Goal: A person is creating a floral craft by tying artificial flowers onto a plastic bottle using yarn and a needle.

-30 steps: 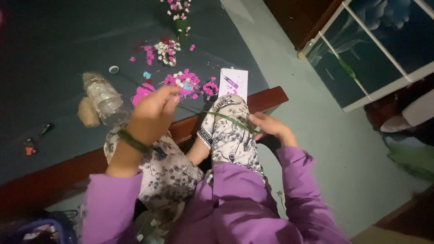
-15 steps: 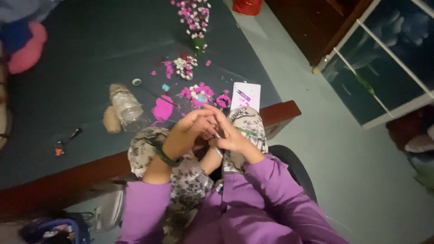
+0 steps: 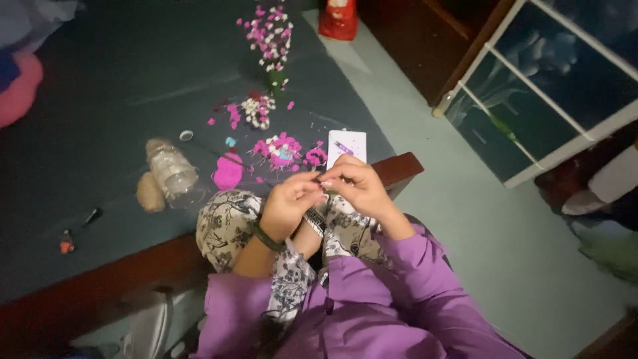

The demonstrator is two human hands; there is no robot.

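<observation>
white card (image 3: 346, 146) on table, red packet (image 3: 338, 18) beyond

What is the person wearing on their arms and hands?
Loose purple sleeves cover both arms, the left one pushed back above the forearm. A dark band circles the left wrist. Both the left hand and the right hand are bare, without gloves.

I see both hands meet above my knees: left hand (image 3: 287, 205) curled, fingertips pinched against those of the right hand (image 3: 355, 188), purple-sleeved forearms bent inward.
</observation>
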